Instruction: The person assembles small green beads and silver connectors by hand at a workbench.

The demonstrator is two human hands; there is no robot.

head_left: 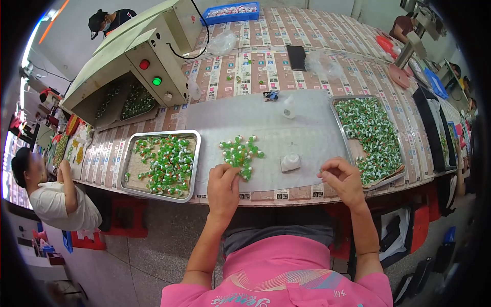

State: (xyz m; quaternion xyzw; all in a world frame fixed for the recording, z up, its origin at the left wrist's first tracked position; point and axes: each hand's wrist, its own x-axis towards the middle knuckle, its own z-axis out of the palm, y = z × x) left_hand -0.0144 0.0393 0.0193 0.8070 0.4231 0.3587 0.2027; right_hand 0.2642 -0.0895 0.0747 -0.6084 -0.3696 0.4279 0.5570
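Observation:
My left hand (pixel 223 187) is closed at the near edge of a loose pile of small green-and-white figures (pixel 239 152) on a pale sheet (pixel 215 115). Its fingertips touch the pile, and what they pinch is hidden. To the right, my right hand (pixel 343 179) hovers over the sheet with thumb and forefinger pinched; anything between them is too small to name. A small white pot (pixel 291 162) on a square base stands between my hands. Left of the pile, a metal tray (pixel 196 169) holds many similar figures. A second metal tray (pixel 339 120), densely filled, lies beyond my right hand.
A beige machine (pixel 163 77) with red and green buttons stands at the back left, trays inside its opening. Farther back are a small clear bottle (pixel 289 108), a dark flat pad (pixel 296 58) and a blue crate (pixel 230 19). A seated person (pixel 56 197) works at left.

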